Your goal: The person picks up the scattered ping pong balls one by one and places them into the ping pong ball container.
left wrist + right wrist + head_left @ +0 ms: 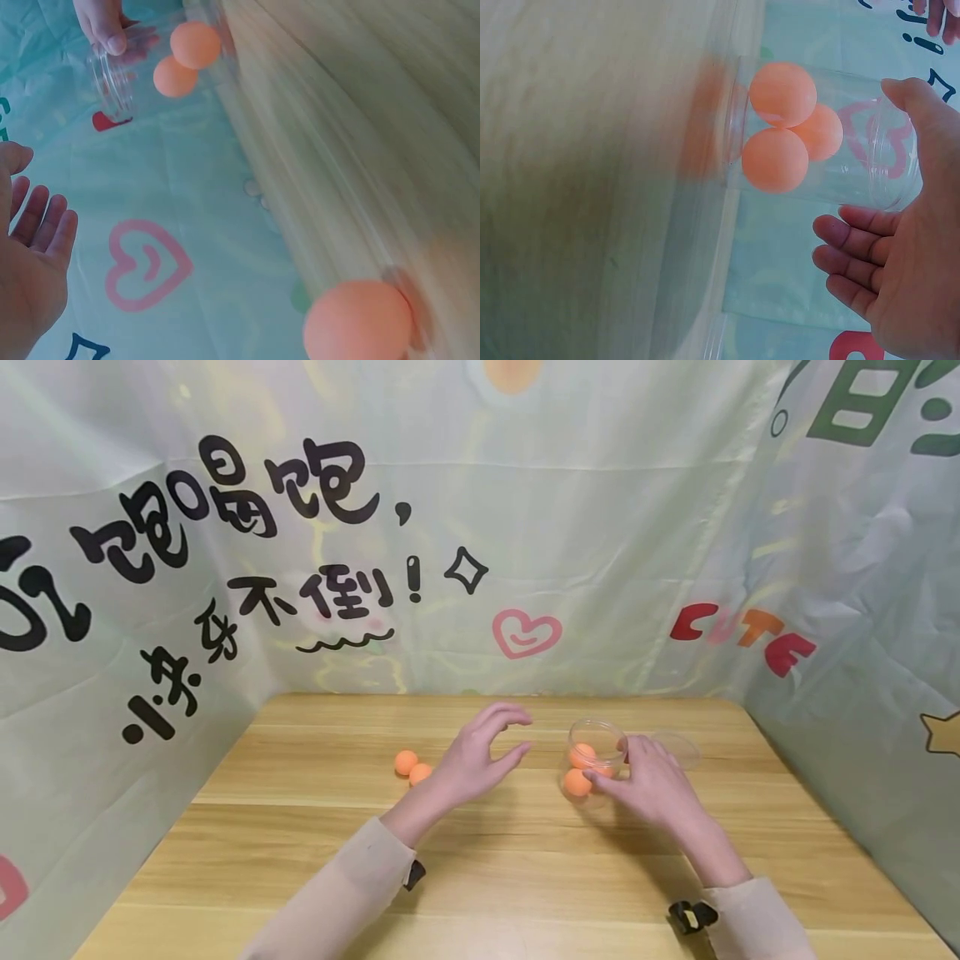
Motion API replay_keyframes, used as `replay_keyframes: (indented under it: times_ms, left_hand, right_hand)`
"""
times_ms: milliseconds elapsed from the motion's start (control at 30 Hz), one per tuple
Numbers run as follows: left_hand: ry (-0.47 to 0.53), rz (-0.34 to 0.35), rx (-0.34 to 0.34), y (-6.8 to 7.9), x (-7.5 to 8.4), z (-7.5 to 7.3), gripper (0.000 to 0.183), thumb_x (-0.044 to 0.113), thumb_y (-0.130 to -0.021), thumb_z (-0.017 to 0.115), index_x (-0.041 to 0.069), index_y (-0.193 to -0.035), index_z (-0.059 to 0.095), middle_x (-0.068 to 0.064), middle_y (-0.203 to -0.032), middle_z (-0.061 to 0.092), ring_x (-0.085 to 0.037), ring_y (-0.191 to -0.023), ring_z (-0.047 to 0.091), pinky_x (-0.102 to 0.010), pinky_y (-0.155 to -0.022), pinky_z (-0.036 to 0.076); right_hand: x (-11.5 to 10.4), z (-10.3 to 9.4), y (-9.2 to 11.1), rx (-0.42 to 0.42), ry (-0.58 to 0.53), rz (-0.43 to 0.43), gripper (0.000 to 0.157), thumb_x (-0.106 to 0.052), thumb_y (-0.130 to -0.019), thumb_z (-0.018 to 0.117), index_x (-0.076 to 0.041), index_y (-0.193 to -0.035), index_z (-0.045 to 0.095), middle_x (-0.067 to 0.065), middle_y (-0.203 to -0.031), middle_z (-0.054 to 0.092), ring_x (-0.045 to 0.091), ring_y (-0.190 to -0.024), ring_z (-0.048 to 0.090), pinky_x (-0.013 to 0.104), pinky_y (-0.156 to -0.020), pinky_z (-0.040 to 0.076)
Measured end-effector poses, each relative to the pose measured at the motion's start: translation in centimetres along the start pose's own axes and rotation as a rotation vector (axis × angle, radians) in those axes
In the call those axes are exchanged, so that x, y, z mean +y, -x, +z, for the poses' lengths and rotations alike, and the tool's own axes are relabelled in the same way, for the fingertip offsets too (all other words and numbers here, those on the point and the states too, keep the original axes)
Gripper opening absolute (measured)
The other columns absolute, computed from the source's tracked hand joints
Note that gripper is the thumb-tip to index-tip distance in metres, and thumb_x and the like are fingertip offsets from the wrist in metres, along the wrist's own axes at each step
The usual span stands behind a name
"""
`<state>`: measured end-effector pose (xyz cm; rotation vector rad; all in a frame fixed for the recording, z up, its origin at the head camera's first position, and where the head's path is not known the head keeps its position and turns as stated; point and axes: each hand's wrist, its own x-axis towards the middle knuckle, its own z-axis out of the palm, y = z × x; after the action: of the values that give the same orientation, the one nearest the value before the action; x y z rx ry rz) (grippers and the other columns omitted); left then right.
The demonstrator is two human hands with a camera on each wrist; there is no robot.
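Observation:
A clear plastic jar (597,733) without a lid on it stands upright on the table. Inside it lie three orange balls (778,160), which look like ping-pong balls. My right hand (660,781) holds the jar near its rim, thumb on one side and fingers on the other. To the left of the jar, my left hand (480,756) hovers with its fingers loosely bent and nothing in them. Two more orange balls (406,762) sit on the table beyond the left forearm; one of them is partly hidden by it.
A clear round lid (678,750) lies on the wooden table (315,827), behind the right hand. Printed cloth (600,527) hangs along the back and both sides of the table. Each wrist wears a black strap (692,917).

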<state>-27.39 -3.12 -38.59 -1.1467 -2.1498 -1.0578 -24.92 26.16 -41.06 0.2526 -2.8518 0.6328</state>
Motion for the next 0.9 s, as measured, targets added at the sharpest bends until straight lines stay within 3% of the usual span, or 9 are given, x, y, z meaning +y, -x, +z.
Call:
replay_keyframes:
  times_ms: [500,900]
  left_hand:
    - [-0.046,-0.073,-0.040,3.1,-1.6,-2.5,0.035,0.006,-0.093,0.078,0.008,-0.126,0.065,-0.006,-0.130,0.063,-0.020,-0.120,0.062,-0.043,-0.094,0.059]
    - [-0.099,-0.174,-0.133,5.4,-3.0,-4.8,0.033,0.008,-0.094,0.077,0.010,-0.125,0.066,-0.003,-0.130,0.062,-0.018,-0.118,0.062,-0.038,-0.093,0.059]
  right_hand:
    - [0.2,0.1,0.0,-0.001,0.003,-0.001,0.080,-0.064,-0.089,0.071,0.006,-0.125,0.056,0.017,-0.111,0.062,0.033,-0.101,0.054,0.048,-0.083,0.047]
    - [0.3,0.1,-0.1,-0.003,-0.002,-0.003,0.080,-0.066,-0.090,0.070,0.005,-0.123,0.056,0.017,-0.111,0.062,0.034,-0.101,0.053,0.047,-0.083,0.046]
